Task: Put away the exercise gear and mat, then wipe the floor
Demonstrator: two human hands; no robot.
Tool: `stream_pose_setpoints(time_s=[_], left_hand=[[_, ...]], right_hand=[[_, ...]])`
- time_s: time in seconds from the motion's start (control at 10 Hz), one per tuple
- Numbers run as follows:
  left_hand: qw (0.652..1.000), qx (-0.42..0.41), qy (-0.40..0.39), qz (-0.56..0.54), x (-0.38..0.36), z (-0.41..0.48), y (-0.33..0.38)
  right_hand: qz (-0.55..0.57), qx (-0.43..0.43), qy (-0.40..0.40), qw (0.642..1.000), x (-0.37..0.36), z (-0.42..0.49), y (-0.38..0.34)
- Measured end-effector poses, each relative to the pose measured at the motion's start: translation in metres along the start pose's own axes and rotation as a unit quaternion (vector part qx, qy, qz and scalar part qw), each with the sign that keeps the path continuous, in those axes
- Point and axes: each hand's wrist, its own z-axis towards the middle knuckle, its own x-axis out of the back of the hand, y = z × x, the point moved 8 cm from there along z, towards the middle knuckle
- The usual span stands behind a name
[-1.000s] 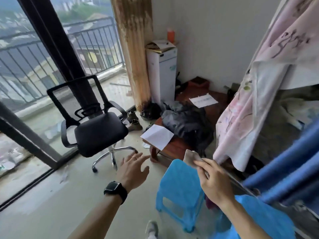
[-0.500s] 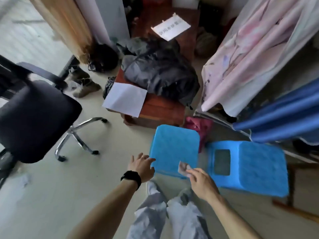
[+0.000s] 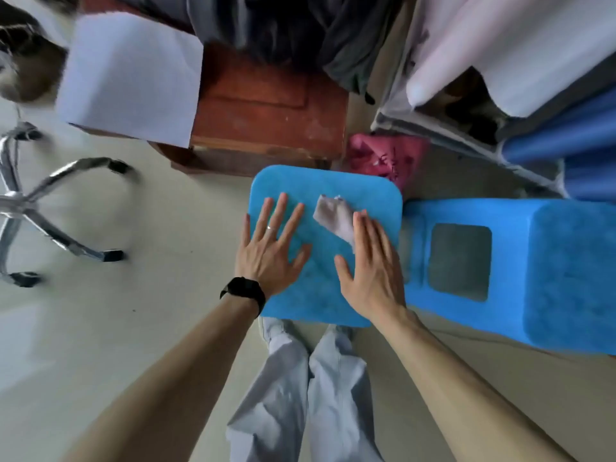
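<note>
The upright stool (image 3: 326,195) at frame centre is blue plastic, matt and finely grained; the tipped stool (image 3: 566,278) on the right has the same rough grain. The rag (image 3: 333,216) on the seat is thin grey cloth, soft and crumpled. Above, the low table (image 3: 266,111) is reddish wood with worn, dull varnish, and on it lie a smooth white paper sheet (image 3: 133,71) and dark, limp cloth (image 3: 300,28). The chair base (image 3: 50,195) at left is glossy chromed metal. The floor (image 3: 100,328) is pale and smooth with a faint sheen. The blue rolls (image 3: 550,141) at upper right look matt and smooth.
</note>
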Motion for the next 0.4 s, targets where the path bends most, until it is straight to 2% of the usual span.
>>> stream_pose_setpoints(time_s=[0.2,0.3,0.4], left_hand=[[1.0,0.016,0.016,0.003,-0.014,0.0,-0.004],[1.0,0.021,0.01,0.004,-0.013,-0.001,-0.005],[1.0,0.024,0.005,-0.008,-0.009,0.0,-0.005]], right_hand=[[-0.03,0.003,0.003,1.0,-0.013,-0.007,0.008],[0.023,-0.023,-0.115,0.993,0.002,0.007,0.008],[0.145,-0.118,-0.296,0.937,0.064,0.034,0.013]])
